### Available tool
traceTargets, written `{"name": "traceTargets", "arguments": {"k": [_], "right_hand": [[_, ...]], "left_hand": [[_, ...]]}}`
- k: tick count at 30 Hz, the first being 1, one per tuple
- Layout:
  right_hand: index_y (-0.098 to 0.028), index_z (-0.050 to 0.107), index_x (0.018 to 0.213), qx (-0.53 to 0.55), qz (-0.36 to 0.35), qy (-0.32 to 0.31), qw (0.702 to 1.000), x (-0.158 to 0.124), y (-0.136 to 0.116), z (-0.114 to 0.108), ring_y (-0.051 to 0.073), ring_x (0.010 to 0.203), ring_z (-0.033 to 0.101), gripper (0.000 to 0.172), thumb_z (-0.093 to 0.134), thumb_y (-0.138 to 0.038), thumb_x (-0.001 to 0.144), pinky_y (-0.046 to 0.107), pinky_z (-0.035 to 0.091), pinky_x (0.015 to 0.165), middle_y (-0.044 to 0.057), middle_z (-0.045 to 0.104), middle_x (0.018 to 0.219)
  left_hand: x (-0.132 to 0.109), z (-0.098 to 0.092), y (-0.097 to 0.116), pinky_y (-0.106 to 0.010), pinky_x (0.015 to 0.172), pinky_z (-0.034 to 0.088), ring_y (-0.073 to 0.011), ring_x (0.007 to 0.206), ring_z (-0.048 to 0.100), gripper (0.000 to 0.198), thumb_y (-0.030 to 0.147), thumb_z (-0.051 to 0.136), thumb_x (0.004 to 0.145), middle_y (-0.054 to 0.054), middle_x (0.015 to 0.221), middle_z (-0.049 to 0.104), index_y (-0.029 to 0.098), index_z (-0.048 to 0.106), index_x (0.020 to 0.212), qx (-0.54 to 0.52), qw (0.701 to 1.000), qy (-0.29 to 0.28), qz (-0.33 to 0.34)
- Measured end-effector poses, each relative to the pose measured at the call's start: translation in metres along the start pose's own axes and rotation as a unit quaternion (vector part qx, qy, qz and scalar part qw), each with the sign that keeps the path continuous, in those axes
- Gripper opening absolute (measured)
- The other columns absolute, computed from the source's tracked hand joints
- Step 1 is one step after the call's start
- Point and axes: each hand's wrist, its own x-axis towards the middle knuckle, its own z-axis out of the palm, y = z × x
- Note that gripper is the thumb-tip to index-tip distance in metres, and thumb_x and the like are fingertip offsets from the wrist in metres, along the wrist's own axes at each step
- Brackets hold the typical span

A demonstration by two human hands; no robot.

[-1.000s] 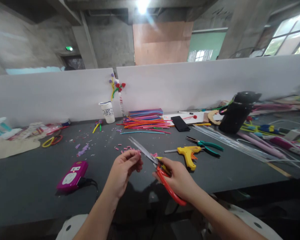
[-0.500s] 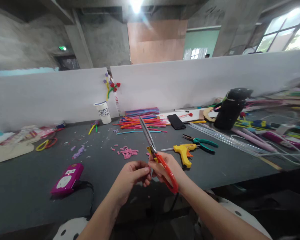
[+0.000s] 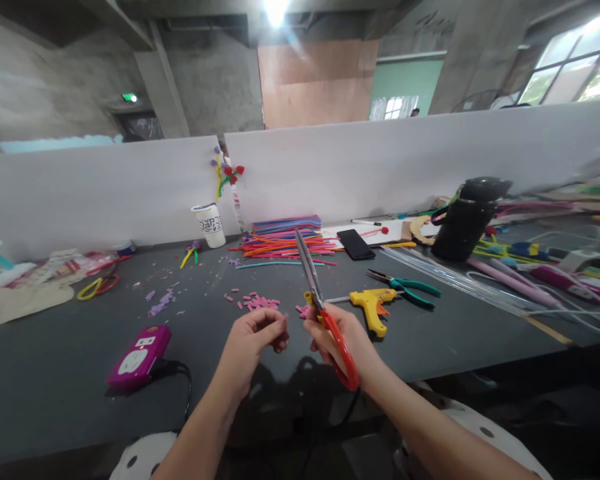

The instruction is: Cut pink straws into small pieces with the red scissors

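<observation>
My right hand [image 3: 337, 333] is closed around a pair of scissors [image 3: 310, 270] with orange-red handles. Its blades point up and away from me, and a small yellow part [image 3: 308, 297] shows beside the pivot. To the left, my left hand [image 3: 257, 340] is pinched, with what looks like a small pink piece [image 3: 286, 319] at the fingertips, mostly hidden. The two hands are apart, above the table's front edge. Just beyond the left hand lies a loose pile of short pink pieces [image 3: 261, 303], and a few more lie beside the scissors.
A yellow glue gun [image 3: 370, 307] and green-handled pliers [image 3: 415, 287] lie to the right. Behind are colourful pipe cleaners [image 3: 285, 243], a phone [image 3: 355, 245], a white cup [image 3: 210, 227] and a black flask [image 3: 463, 223]. A magenta power box [image 3: 140, 357] with a cord sits at left.
My left hand has drawn away to the left from the right hand, opening a gap between them. The scissors have stayed in my right hand, and the view has shifted slightly.
</observation>
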Motion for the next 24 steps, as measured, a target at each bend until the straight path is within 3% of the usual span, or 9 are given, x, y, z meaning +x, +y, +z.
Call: {"name": "traceTargets", "arguments": {"k": [5, 9, 13, 18, 24], "right_hand": [[-0.019, 0.040, 0.063, -0.155, -0.069, -0.041, 0.985, -0.005, 0.000, -0.006, 0.008, 0.042, 0.040, 0.026, 0.049, -0.042, 0.072, 0.019, 0.029, 0.041, -0.006, 0.041, 0.050], [-0.020, 0.044, 0.074, -0.321, -0.103, -0.032, 0.941, -0.011, -0.002, -0.007, 0.011, 0.053, 0.046, 0.022, 0.046, -0.042, 0.075, 0.020, 0.029, 0.048, -0.003, 0.051, 0.059], [-0.020, 0.048, 0.073, -0.443, -0.103, -0.011, 0.890, -0.015, 0.002, -0.007, 0.014, 0.054, 0.052, 0.031, 0.041, -0.050, 0.076, 0.021, 0.026, 0.048, 0.000, 0.057, 0.060], [-0.019, 0.051, 0.077, -0.532, -0.123, 0.002, 0.838, -0.017, 0.010, -0.004, 0.017, 0.055, 0.056, 0.039, 0.036, -0.055, 0.077, 0.024, 0.023, 0.047, 0.003, 0.061, 0.061], [-0.018, 0.050, 0.078, -0.552, -0.121, 0.025, 0.825, -0.018, 0.007, 0.001, 0.019, 0.057, 0.058, 0.041, 0.036, -0.056, 0.076, 0.024, 0.023, 0.047, 0.004, 0.061, 0.063]], "left_hand": [[0.000, -0.003, 0.003, -0.017, 0.048, 0.038, -0.0058, 0.048, 0.048, 0.011, 0.023, 0.060, 0.067, 0.002, 0.056, 0.055, 0.013, 0.056, 0.066, -0.123, 0.991, 0.052, -0.005], [0.000, -0.004, 0.005, -0.015, 0.049, 0.039, -0.0048, 0.049, 0.049, 0.008, 0.019, 0.063, 0.064, 0.002, 0.056, 0.056, 0.013, 0.058, 0.066, -0.182, 0.979, 0.092, 0.004], [0.001, -0.005, 0.007, -0.015, 0.047, 0.039, -0.0057, 0.049, 0.051, 0.008, 0.016, 0.065, 0.060, 0.001, 0.056, 0.059, 0.014, 0.060, 0.066, -0.217, 0.967, 0.132, 0.032], [0.002, -0.007, 0.004, -0.016, 0.048, 0.039, -0.0057, 0.049, 0.050, 0.006, 0.016, 0.062, 0.062, 0.001, 0.058, 0.059, 0.014, 0.062, 0.068, -0.218, 0.966, 0.122, 0.066], [-0.002, -0.005, 0.004, -0.019, 0.051, 0.039, -0.0071, 0.052, 0.049, 0.006, 0.019, 0.058, 0.067, 0.001, 0.061, 0.059, 0.014, 0.062, 0.069, -0.114, 0.977, 0.128, 0.126]]}}
